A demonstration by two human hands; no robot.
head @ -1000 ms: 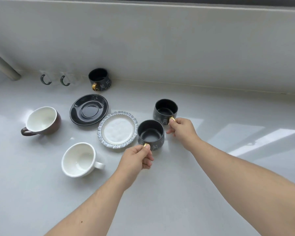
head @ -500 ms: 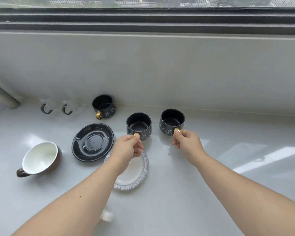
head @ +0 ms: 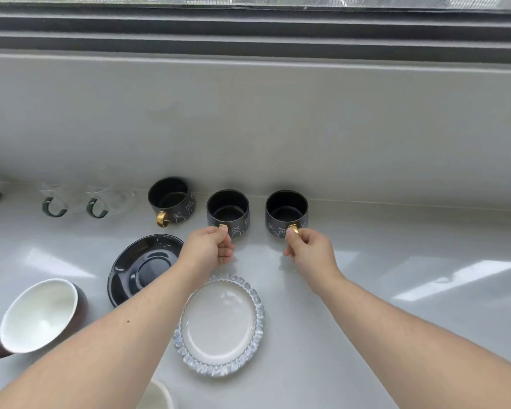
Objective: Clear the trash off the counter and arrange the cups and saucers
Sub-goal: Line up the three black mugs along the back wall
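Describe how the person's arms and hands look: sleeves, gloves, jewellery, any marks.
Both forearms are bare, no sleeves in view. The left hand and right hand wear no gloves, rings or watch. A small dark mole sits on the left forearm.

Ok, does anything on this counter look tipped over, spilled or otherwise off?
One thing: the brown cup with the white inside, at the near left, lies tipped on its side, mouth facing the camera. No spill or damage shows. The three black cups along the wall stand upright, the left hand and right hand each pinching a gold handle.
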